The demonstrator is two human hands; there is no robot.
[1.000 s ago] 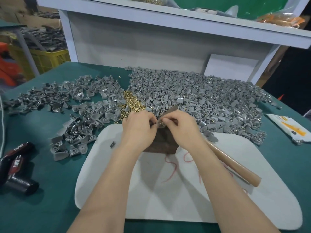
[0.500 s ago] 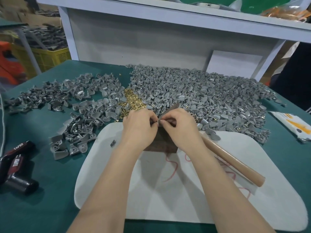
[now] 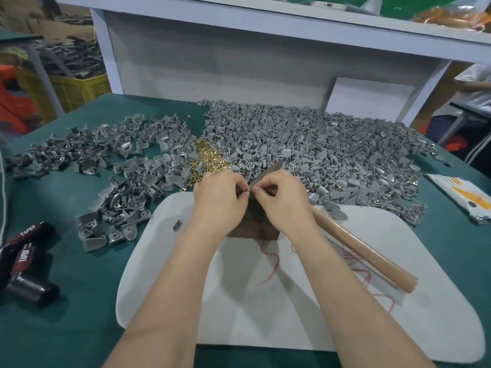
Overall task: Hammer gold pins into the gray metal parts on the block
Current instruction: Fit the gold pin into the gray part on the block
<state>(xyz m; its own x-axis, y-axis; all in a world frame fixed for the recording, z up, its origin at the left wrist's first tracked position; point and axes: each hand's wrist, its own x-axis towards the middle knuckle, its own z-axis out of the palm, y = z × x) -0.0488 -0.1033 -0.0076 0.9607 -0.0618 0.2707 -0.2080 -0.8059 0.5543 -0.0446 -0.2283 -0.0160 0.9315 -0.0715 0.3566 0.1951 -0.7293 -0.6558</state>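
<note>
Little has changed: the left hand (image 3: 220, 200) and right hand (image 3: 281, 200) still pinch the flat gray metal part (image 3: 265, 174) on the dark brown block (image 3: 253, 228), the wooden-handled hammer (image 3: 364, 251) idle, so pin-setting probably continues.

**Where things sit on our bench**

At frame centre we see the block (image 3: 252, 227) on the mat (image 3: 265, 314). Above it our left hand (image 3: 218, 197) and right hand (image 3: 284, 200) pinch one metal part (image 3: 265, 172). The hammer handle (image 3: 372, 258) lies on the mat, lower right. Behind the block sit the pins (image 3: 210, 158), between the left pile (image 3: 127, 160) and the right pile (image 3: 318, 147) of parts.
</note>
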